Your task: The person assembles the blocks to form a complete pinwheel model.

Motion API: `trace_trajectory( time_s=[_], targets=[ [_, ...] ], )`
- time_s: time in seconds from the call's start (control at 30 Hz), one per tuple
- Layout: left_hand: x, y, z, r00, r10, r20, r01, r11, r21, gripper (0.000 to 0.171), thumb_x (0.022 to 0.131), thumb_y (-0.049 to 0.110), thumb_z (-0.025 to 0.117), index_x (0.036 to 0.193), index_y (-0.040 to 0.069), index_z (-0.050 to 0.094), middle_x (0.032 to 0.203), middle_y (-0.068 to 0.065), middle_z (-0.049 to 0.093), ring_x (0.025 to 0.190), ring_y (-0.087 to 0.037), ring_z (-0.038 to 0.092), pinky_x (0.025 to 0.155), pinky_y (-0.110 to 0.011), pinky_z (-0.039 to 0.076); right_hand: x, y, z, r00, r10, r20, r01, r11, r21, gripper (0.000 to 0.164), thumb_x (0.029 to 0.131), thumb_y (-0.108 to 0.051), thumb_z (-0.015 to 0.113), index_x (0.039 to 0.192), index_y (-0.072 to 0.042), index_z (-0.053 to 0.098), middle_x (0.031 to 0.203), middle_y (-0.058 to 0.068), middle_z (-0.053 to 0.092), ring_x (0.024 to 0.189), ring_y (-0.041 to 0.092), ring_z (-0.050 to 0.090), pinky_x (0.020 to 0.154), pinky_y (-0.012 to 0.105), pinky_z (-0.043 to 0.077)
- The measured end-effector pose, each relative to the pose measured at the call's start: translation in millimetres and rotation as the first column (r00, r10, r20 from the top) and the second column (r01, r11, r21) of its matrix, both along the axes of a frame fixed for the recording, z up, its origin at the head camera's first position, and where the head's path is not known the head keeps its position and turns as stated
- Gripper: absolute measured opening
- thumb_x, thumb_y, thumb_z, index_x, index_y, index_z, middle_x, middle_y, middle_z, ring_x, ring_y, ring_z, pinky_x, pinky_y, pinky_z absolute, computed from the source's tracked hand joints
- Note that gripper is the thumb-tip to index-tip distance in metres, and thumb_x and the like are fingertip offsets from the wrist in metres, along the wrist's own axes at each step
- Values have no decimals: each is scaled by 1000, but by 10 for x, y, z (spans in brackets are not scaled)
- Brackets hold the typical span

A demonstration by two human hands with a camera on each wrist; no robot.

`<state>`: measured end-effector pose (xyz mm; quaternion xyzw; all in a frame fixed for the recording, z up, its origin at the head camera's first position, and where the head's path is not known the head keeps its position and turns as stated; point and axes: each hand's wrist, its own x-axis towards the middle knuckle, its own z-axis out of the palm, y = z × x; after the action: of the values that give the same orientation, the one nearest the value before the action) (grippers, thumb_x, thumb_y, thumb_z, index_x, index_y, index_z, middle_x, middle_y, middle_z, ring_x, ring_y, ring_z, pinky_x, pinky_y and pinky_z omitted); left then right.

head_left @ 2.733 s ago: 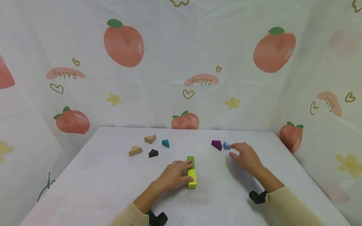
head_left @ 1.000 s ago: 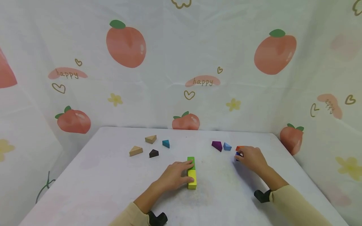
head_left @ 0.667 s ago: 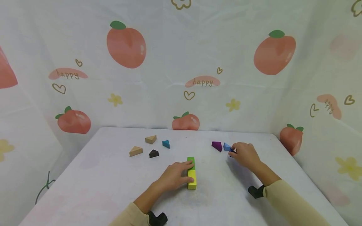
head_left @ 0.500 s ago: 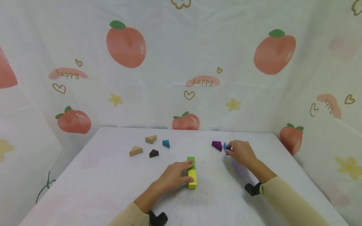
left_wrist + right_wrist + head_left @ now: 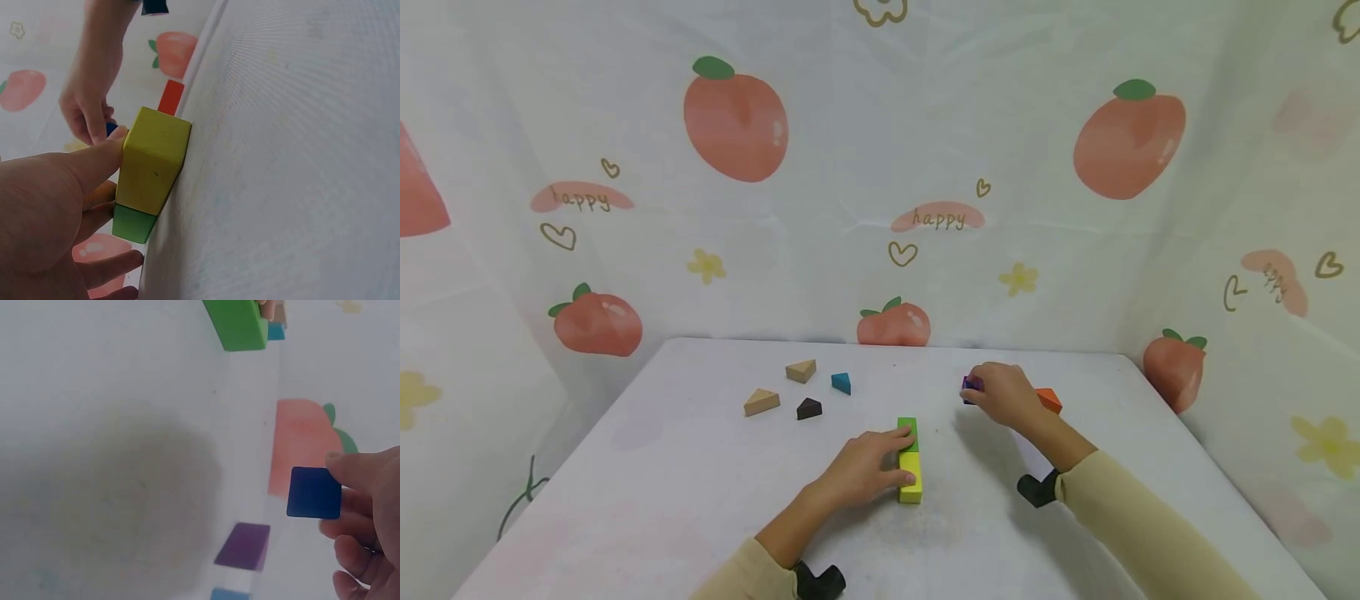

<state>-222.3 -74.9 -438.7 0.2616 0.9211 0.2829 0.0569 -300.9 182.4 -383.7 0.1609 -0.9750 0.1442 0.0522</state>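
Right now, the fingers of the right hand are pinched with the thumb on the blue block, holding it clear of the worktop and apart from the purple block. Over to the left hand: fingers spread, lying on the green block, thumb against the yellow block. Those two sit end to end, touching, and that pair looks like the finished part so far. Blue is up but not yet set down. Further out, the rest lies loose and, by the look of it, unused: a light-blue piece near the purple, an orange piece just beyond the right wrist, and, off to the left, a teal piece, a dark piece, a near wooden triangle and a far wooden triangle.
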Motion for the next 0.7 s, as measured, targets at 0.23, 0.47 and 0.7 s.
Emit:
trace_trajectory(
  time_s=[0.23,0.47,0.7],
  targets=[
    [5,12,2,1000,11,5,-11,1000,-6,62,88,45,69,142,20,53,148,6,45,133,-23,43,106,-47,38,-35,-189,-10,1000,-4,-4,4,999,-39,20,86,-27,76,93,-9,71,75,-2,61,68,15,55,64,28,53],
    [4,9,-1,1000,8,-5,-8,1000,1,62,87,44,70,142,19,53,147,5,46,133,-23,43,105,-48,38,-59,-297,-95,993,8,-118,-16,998,-67,22,85,-29,77,95,-10,73,70,-4,57,63,14,50,60,26,47],
    [0,7,11,1000,4,-9,-4,1000,-6,62,87,44,70,142,19,53,147,5,46,132,-23,44,105,-47,38,-60,-387,-184,975,31,-219,-57,992,-113,23,83,-26,79,94,-7,72,71,-3,57,64,15,49,65,32,45]
  ],
)
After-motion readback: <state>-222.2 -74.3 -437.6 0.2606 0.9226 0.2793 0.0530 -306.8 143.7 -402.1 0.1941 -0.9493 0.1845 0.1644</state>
